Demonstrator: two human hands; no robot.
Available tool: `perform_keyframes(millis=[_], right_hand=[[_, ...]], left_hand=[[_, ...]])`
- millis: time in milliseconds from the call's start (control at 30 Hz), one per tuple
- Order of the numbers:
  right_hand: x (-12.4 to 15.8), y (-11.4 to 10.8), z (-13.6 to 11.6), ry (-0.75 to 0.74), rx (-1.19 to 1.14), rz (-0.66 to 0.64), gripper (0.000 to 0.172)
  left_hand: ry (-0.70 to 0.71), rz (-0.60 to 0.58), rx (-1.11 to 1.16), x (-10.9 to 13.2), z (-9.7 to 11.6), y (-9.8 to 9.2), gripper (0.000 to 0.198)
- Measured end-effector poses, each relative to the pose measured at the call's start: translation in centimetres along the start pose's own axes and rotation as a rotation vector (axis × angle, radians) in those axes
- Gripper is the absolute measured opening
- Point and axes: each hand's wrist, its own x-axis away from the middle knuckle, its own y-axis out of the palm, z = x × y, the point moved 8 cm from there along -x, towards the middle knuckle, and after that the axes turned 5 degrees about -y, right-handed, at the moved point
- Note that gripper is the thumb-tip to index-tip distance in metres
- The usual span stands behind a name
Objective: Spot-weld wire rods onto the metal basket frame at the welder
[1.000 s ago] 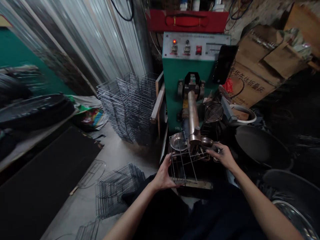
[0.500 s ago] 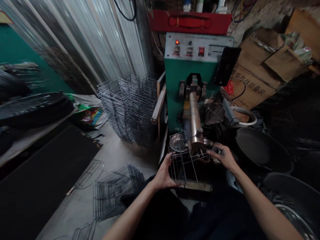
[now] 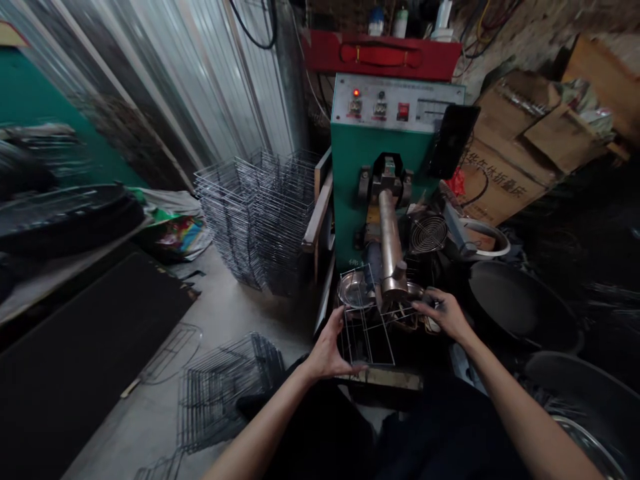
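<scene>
A small bent wire rack (image 3: 369,337) sits under the round metal arm (image 3: 391,247) of a green spot welding machine (image 3: 345,173). My left hand (image 3: 327,350) grips the rack's left side, thumb at the top and fingers by the lower edge. On the other side my right hand (image 3: 445,313) is closed in a pinch beside the arm's tip, where a wire of the rack runs to its fingertips. The arm's end hides part of the rack. Behind the rack's upper left lies a shiny round metal dish (image 3: 356,290).
Wire baskets (image 3: 255,220) are stacked left of the machine, and more wire racks (image 3: 227,393) stand on the floor. Dark round pans (image 3: 523,307) lie at the right. A phone (image 3: 454,140) is fixed to the machine front. Behind are cardboard boxes (image 3: 500,173).
The view has tilted slightly, so the machine appears a little lower. Both hands keep nearly the same hold and place at the wire rack.
</scene>
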Motion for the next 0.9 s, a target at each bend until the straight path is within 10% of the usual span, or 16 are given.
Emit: perform_keyframes(millis=[667, 767, 900], right_hand=[[0.8, -2.5, 0.8, -0.075, 0.227, 0.087, 0.051], [5.7, -8.8, 4.4, 0.050, 0.505, 0.168, 0.044], [20.7, -17.0, 11.9, 0.654, 0.799, 0.080, 0.034]], left_hand=[[-0.017, -0.023, -0.064, -0.5, -0.2, -0.5, 0.125], [-0.041, -0.045, -0.106, -0.5, -0.6, -1.0, 0.124], [-0.069, -0.061, -0.145, -0.9, -1.7, -1.3, 0.127]])
